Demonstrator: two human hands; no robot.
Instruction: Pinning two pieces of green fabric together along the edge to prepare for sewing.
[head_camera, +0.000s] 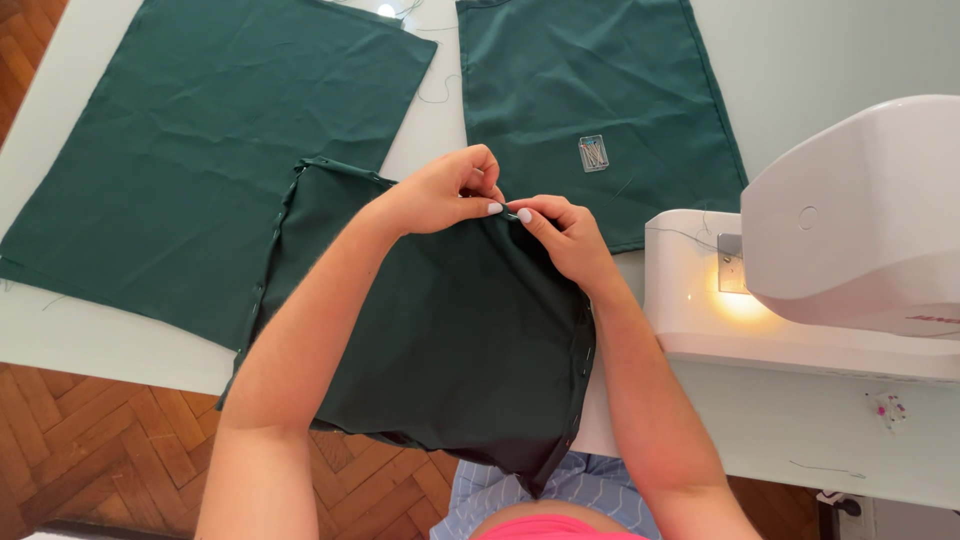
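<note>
Both hands meet at the far edge of a folded dark green fabric piece (450, 330) that lies on the white table (100, 340) and hangs over its near edge; left hand (440, 190) pinches that edge, grip closed on the cloth; right hand (565, 235) pinches beside it, grip closed on the same hem, fingertips nearly touching. Fabric looks light, soft, limp, prone to shifting; judged best held at the pinned side hems, not mid-panel. 2 more green panels (200, 150) (590, 90) lie flat beyond; a small clear pin box (593, 152) rests on the right one; white sewing machine (840, 250) at right.
</note>
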